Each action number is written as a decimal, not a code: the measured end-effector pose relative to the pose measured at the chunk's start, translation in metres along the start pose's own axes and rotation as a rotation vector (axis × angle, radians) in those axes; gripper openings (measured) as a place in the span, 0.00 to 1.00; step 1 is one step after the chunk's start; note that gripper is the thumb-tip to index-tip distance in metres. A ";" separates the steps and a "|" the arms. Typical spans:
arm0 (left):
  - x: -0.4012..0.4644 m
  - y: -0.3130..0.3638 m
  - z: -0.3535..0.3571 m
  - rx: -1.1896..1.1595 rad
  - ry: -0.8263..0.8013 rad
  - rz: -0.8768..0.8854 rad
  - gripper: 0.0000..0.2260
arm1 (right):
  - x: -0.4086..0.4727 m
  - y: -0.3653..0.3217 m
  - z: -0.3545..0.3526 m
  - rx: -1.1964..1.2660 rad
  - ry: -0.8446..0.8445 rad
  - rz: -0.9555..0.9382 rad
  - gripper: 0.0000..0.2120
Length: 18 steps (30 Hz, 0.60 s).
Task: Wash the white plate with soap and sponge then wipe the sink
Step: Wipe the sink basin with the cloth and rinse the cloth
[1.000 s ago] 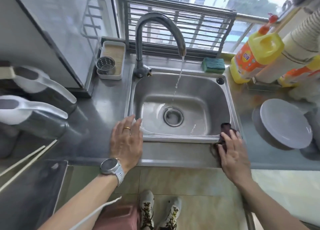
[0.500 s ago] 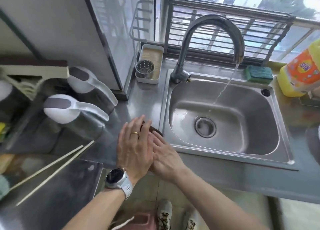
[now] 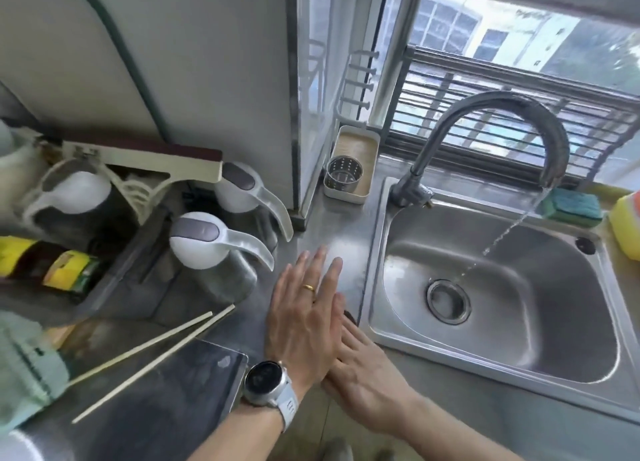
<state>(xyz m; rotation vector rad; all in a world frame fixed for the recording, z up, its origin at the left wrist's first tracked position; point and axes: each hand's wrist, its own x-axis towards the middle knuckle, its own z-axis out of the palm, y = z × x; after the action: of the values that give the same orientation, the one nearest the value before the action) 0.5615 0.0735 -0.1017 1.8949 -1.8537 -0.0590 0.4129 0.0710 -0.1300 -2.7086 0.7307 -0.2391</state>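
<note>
Left hand (image 3: 304,322) spread flat, fingers open, on the counter (image 3: 343,225) left of the sink (image 3: 502,325). Right hand (image 3: 367,367) tucked beside it, pressing a dark cloth (image 3: 349,316), grip hidden. Sponge (image 3: 571,207) behind sink. No legible writing; plate unseen.

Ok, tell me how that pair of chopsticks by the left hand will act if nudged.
The chopsticks look thin and light, so a nudge would likely slide them easily on the smooth steel counter. They may also roll, and since their far ends overlap the dark glass panel, they could pivot.
</note>
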 end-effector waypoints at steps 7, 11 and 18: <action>-0.007 -0.012 -0.008 -0.041 0.005 -0.091 0.20 | 0.123 0.097 -0.022 -0.090 0.051 0.403 0.28; -0.003 -0.009 -0.017 -0.097 0.073 -0.145 0.19 | 0.140 0.064 0.004 -0.027 0.191 0.635 0.28; 0.013 0.022 -0.015 -0.121 0.044 -0.064 0.17 | 0.019 -0.043 0.023 0.033 0.269 0.216 0.28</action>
<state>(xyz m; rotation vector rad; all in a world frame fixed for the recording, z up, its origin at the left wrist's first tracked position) 0.5477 0.0661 -0.0770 1.8577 -1.7205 -0.1458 0.4546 0.1028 -0.1347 -2.5671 1.0762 -0.5633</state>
